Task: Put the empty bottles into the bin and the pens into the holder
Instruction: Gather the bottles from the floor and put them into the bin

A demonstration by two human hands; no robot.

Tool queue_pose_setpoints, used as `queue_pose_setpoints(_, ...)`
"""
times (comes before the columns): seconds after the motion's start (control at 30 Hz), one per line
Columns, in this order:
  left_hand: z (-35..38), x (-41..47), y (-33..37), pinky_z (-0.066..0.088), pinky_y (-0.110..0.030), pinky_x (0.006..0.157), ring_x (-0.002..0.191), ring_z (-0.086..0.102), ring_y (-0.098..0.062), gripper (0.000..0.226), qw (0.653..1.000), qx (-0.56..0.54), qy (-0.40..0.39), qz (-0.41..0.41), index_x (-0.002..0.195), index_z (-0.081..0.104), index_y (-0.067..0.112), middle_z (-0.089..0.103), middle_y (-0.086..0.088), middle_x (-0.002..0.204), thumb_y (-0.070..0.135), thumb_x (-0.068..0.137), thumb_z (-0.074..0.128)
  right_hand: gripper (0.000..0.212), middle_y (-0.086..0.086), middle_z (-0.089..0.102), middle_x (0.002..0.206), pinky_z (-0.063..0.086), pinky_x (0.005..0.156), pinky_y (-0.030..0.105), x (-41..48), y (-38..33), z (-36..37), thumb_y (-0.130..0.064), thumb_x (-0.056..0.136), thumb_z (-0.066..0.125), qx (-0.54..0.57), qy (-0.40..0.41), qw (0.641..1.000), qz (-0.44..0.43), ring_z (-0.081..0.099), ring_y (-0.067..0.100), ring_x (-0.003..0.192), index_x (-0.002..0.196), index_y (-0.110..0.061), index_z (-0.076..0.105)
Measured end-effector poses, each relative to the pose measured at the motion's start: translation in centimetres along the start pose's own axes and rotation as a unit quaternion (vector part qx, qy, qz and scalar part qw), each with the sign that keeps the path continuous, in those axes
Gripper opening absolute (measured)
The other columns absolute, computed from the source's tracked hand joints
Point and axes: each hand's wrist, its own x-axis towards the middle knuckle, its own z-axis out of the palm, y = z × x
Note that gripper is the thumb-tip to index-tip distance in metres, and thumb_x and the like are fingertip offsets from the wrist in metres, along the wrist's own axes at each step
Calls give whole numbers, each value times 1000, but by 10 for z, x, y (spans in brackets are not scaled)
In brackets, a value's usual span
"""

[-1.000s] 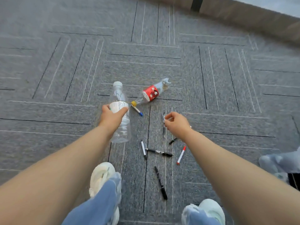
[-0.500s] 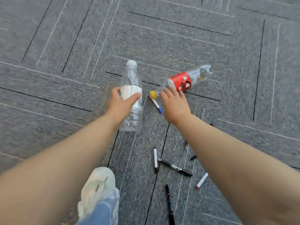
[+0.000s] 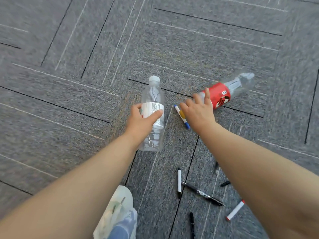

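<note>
The left hand is wrapped around a clear, ribbed plastic water bottle with a white screw cap and a white paper label, thumb across the label and fingers behind it; the bottle looks empty and is held with its cap pointing away from the person, above the grey, short-pile carpet tiles marked with thin white and black lines. The right hand is spread, fingers apart, and reaches onto the neck end of a second clear plastic bottle with a glossy red wrap label, which lies on its side on the carpet with its moulded base toward the upper right. The fingertips lie against that bottle, but no closed grip on it is visible. Just left of this hand lies a slim white marker with a blue cap and a yellow band, partly hidden by the fingers. Nearer the person, more pens are scattered on the floor: a white cylindrical marker with a black tip, touching at its lower end a slender black click pen with a silver middle; a white marker with red ends; a matte black pen; and a dark pen mostly hidden by the right forearm. A white mesh sneaker under a blue denim cuff stands at the bottom edge
</note>
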Motion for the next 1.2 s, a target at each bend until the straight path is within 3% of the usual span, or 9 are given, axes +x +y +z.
queue_pose_setpoints(0.1, 7, -10, 0, 54, -51, 85, 98, 65, -28, 70, 1000, -4, 5, -6, 118, 34, 34, 60, -3, 115, 52, 62, 73, 36, 8, 51, 131, -6, 112, 63, -21, 0, -7, -9, 92, 36, 32, 16, 999, -7, 27, 33, 139, 126, -8, 49)
queue_pose_setpoints(0.2, 24, -26, 0, 53, -51, 88, 102, 63, -27, 70, 1000, -8, 5, 3, 121, 34, 28, 58, -6, 118, 47, 67, 74, 46, 8, 70, 104, 35, 100, 65, -55, 3, -10, -22, 81, 27, 69, 141, 988, -14, 59, 35, 115, 98, -8, 68)
queue_pose_setpoints(0.27, 37, -41, -2, 52, -47, 91, 104, 61, -26, 64, 1000, -4, -13, 16, 126, 33, 23, 57, -7, 119, 37, 77, 71, 38, 4, 74, 94, 52, 83, 51, -85, 7, -8, -24, 78, 33, 61, 186, 981, -9, 69, 33, 97, 79, -14, 70)
queue_pose_setpoints(0.43, 68, -94, -21, 49, -39, 93, 103, 58, -20, 64, 996, 9, -55, 74, 132, 32, 17, 55, -7, 119, 32, 81, 69, 34, 10, 71, 109, 55, 74, 40, -176, 11, 14, -21, 70, 40, 77, 221, 972, 20, 68, 36, 96, 83, -20, 71)
queue_pose_setpoints(0.57, 77, -144, -40, 49, -43, 96, 108, 59, -21, 75, 991, 17, -91, 100, 130, 33, 22, 56, -7, 124, 45, 71, 72, 25, 12, 69, 109, 53, 65, 36, -255, 1, 25, -12, 65, 65, 110, 278, 953, 48, 60, 33, 91, 88, -21, 67)
queue_pose_setpoints(0.77, 82, -241, -49, 46, -48, 99, 112, 57, -27, 83, 971, 71, -173, 150, 134, 30, 24, 53, -8, 129, 49, 67, 71, 36, 9, 68, 100, 46, 37, 30, -405, 5, -29, -6, 67, 57, 171, 251, 942, 146, 64, 29, 62, 99, -24, 54)
queue_pose_setpoints(0.93, 58, -375, -21, 47, -40, 98, 112, 56, -26, 77, 942, 45, -205, 263, 136, 31, 16, 51, -11, 130, 38, 75, 73, 32, 13, 53, 123, 48, 70, 44, -543, -6, -114, -13, 86, 58, 194, 248, 897, 311, 61, 41, 86, 117, -8, 54)
queue_pose_setpoints(1.03, 45, -451, -16, 48, -45, 96, 109, 58, -28, 76, 926, 26, -239, 291, 133, 31, 17, 54, -11, 125, 40, 73, 72, 28, 13, 49, 122, 47, 74, 43, -608, -42, -141, -17, 90, 53, 226, 276, 857, 371, 58, 37, 86, 115, -5, 48)
queue_pose_setpoints(1.2, 46, -522, -31, 49, -53, 93, 104, 60, -32, 83, 913, 56, -288, 284, 133, 31, 22, 54, -9, 123, 51, 65, 69, 22, 10, 53, 118, 50, 76, 47, -670, -73, -140, -16, 95, 46, 237, 249, 853, 393, 61, 39, 87, 115, -7, 46)
